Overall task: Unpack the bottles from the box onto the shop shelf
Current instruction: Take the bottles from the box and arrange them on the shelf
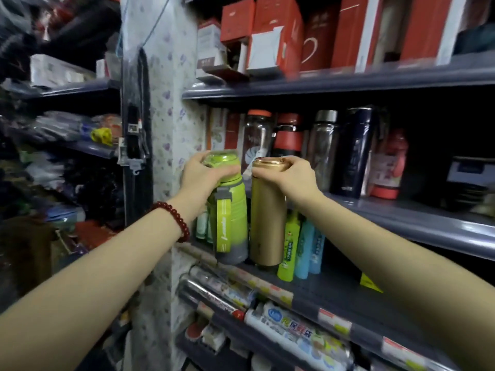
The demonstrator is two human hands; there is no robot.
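My left hand [203, 174] grips the lid of a lime-green bottle [231, 218] with a grey base and a green strap. My right hand [293, 174] grips the cap of a gold metal flask [266, 220]. Both bottles hang upright side by side, in front of the left end of the grey middle shelf [417, 223]. Their bases sit level with the shelf below. On the middle shelf stand a clear bottle with an orange cap [257, 135], a red-and-black flask [288, 135], a clear bottle with a steel cap [324, 145] and a dark blue flask [353, 153]. The box is out of view.
Red cartons [276, 33] fill the top shelf. Green and blue packets [297, 247] stand on the lower shelf [348, 298], with film rolls [297, 333] below. A floral-covered post [166, 103] stands to the left, and cluttered shelves [61, 135] lie beyond it.
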